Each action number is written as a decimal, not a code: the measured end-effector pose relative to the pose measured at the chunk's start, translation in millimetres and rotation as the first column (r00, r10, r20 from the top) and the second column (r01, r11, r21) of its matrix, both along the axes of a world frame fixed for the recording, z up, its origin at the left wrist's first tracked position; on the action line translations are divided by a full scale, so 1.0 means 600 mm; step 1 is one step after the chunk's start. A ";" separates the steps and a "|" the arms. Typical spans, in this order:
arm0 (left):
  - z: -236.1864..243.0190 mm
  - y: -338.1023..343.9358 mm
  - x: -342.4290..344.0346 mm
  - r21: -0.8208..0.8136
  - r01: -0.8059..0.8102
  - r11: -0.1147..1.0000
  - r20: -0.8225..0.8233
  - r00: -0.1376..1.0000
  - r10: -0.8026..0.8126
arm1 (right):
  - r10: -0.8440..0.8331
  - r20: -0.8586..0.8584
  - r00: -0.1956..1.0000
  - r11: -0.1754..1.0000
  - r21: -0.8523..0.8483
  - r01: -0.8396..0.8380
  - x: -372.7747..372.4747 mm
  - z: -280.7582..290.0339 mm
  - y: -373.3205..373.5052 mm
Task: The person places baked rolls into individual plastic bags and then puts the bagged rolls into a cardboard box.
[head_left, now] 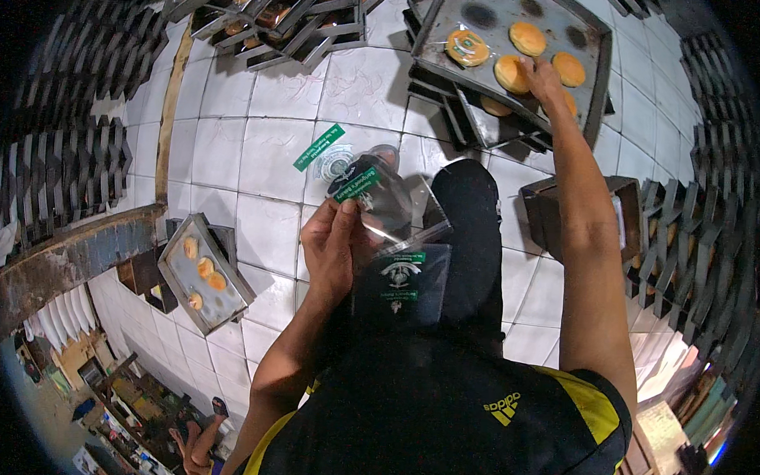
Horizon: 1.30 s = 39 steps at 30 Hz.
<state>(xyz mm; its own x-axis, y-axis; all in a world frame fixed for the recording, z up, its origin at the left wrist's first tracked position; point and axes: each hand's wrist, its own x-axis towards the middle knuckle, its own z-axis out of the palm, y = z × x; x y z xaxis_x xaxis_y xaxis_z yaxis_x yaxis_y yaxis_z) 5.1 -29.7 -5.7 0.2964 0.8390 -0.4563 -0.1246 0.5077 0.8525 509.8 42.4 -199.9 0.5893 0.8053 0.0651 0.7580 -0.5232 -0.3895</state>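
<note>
My left hand [334, 240] pinches a clear plastic bag [402, 201] with a green printed band, held open-ended above my lap. Another clear bag [403, 297] lies on my dark-clothed lap, and more green-printed film [320, 152] shows beyond my left hand. At the upper right, my right hand [540, 80] has its fingers closed on a golden round bun [511, 72] on a metal tray [438, 22]. Other buns [527, 37] lie around it, one of them [466, 48] with clear printed film over it.
Stacked trays [291, 25] with bread stand at the top left. A small tray of buns [194, 290] sits at left. A dark box [541, 218] is by my right arm. Black metal racks [676, 256] line both sides. Another person's legs [197, 440] show at lower left on the white tiled floor.
</note>
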 end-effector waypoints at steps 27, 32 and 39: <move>0.047 0.045 -0.091 0.790 0.288 0.541 -0.552 0.717 0.425 | 0.553 -0.812 -0.187 0.833 0.539 0.123 -0.590 0.542 -0.249; 0.062 0.034 -0.090 0.250 -0.132 0.959 0.119 0.987 0.105 | 0.479 -0.857 -0.189 0.878 0.463 0.125 -0.623 0.436 -0.212; 0.038 0.058 -0.107 -0.158 -0.176 0.972 0.449 0.864 0.229 | 0.749 -0.256 0.611 0.601 0.651 -0.464 -0.660 0.428 -0.284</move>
<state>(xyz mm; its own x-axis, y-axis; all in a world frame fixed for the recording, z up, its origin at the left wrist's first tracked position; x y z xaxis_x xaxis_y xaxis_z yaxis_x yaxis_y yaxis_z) -59.1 4.9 17.3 0.3239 0.8569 -0.4009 -0.5994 0.5137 0.6139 113.6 -128.3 56.9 0.0280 0.9073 0.4195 0.4558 0.3619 -0.8132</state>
